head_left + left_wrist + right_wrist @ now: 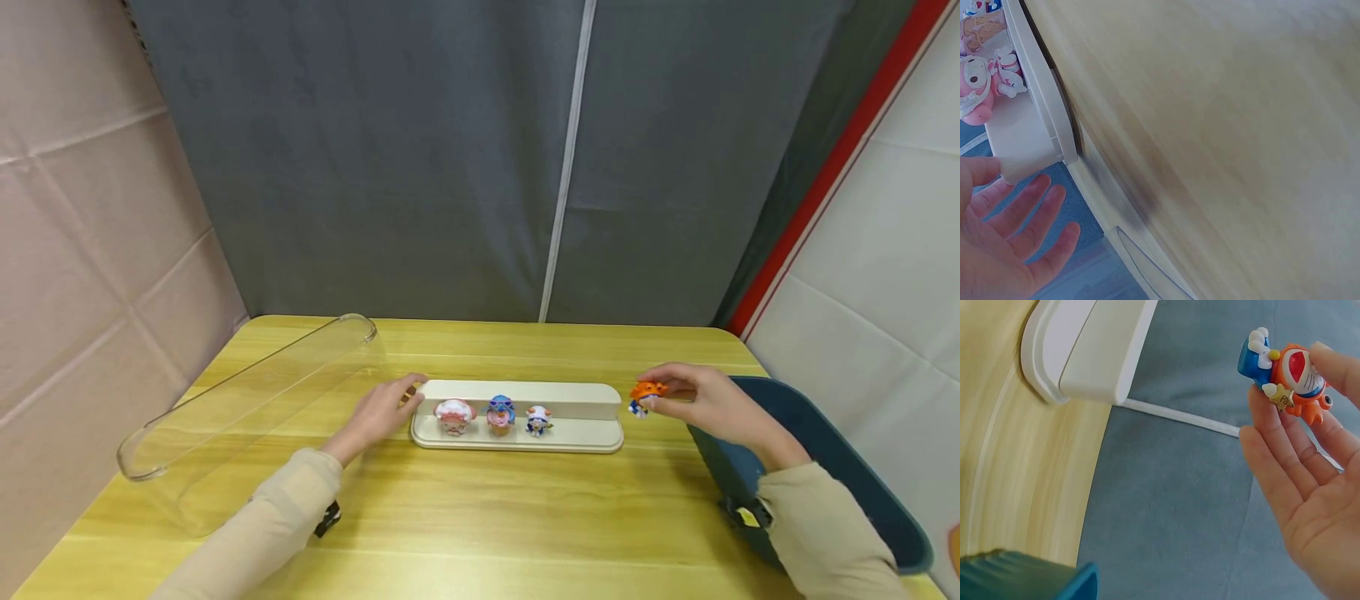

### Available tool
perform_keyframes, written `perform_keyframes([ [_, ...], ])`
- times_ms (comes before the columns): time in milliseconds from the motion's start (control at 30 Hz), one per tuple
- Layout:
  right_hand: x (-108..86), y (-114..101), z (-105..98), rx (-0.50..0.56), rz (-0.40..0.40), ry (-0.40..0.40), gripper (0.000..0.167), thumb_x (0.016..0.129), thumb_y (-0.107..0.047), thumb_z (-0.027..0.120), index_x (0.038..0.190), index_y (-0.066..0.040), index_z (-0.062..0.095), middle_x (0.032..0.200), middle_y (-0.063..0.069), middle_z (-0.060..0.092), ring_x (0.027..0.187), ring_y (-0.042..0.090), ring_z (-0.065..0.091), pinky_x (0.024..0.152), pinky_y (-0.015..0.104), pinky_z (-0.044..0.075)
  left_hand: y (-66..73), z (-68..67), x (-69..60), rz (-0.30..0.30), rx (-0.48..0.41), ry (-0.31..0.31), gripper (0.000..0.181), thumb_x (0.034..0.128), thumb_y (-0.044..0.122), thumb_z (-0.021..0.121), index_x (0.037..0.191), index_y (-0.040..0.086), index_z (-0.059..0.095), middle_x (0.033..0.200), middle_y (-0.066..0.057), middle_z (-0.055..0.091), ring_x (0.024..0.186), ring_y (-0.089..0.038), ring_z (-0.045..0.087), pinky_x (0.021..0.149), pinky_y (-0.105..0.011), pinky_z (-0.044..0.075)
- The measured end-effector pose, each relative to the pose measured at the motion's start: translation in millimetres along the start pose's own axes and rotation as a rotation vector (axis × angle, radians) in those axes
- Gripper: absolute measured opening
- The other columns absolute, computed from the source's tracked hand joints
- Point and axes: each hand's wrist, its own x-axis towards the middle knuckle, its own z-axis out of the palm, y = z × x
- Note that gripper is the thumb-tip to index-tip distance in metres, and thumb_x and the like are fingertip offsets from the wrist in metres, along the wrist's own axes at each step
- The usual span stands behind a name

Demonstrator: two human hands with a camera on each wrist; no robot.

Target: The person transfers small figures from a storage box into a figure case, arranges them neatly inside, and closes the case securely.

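My right hand [705,404] pinches a small figurine [1291,378] with an orange hood, open red mouth and blue lower body, off the right end of a white stepped display stand [577,437]. On the stand, from left to right, are a pink and white figurine [454,417], a blue-topped figurine [500,414] with a pink and tan lower part, and a small white and blue figurine [537,421]. My left hand [1004,231] is at the stand's left end, fingers loosely spread, thumb and index finger at its corner.
A clear plastic cover [255,417] lies on the wooden table [480,525] at the left, partly behind my left forearm. A dark blue-green bin [862,467] stands at the right, beneath my right forearm. A grey curtain [375,167] hangs behind the table.
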Motion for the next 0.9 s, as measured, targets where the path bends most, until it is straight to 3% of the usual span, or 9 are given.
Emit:
perform_keyframes([
  [400, 13.2, 0, 22, 0.046, -0.014, 0.006, 0.035, 0.081, -0.031, 0.063, 0.109, -0.01, 0.059, 0.096, 0.001, 0.059, 0.083, 0.014, 0.058, 0.07, 0.029, 0.048, -0.3, -0.4, -0.3, 0.006, 0.003, -0.001, 0.029, 0.0903, 0.02, 0.051, 0.118, 0.013, 0.053, 0.098, -0.007, 0.062, 0.089, -0.023, 0.057, 0.074, -0.041, 0.045],
  [900, 19.5, 12, 45, 0.124, 0.002, 0.009, 0.039, 0.08, -0.026, 0.066, 0.11, -0.003, 0.058, 0.098, 0.005, 0.06, 0.083, 0.017, 0.058, 0.069, 0.026, 0.048, 0.6, -0.6, -0.6, 0.005, -0.004, 0.004, 0.029, 0.0899, 0.02, 0.052, 0.118, 0.013, 0.054, 0.098, -0.008, 0.062, 0.089, -0.023, 0.057, 0.074, -0.042, 0.045],
])
